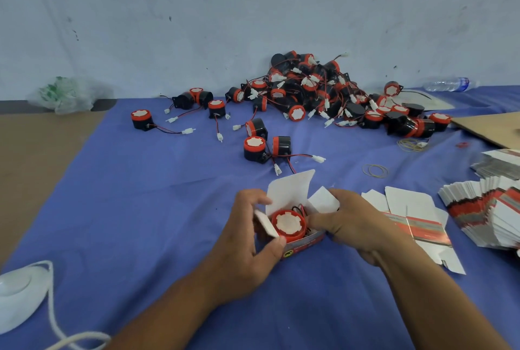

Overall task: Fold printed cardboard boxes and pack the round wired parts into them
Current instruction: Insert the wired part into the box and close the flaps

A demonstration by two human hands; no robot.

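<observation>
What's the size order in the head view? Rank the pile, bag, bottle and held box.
Largest: pile. Then held box and bag, too close to rank, since the box is nearer the camera. Smallest: bottle.

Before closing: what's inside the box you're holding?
One round part, red-and-white face up, wires behind it. The box walls, left hand and right hand hide its body and the floor.

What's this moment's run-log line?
step: packing | left hand: grips printed cardboard box | right hand: grips box, thumb beside round red-topped wired part inside | white lid flap: open | pile of loose parts: behind
</observation>
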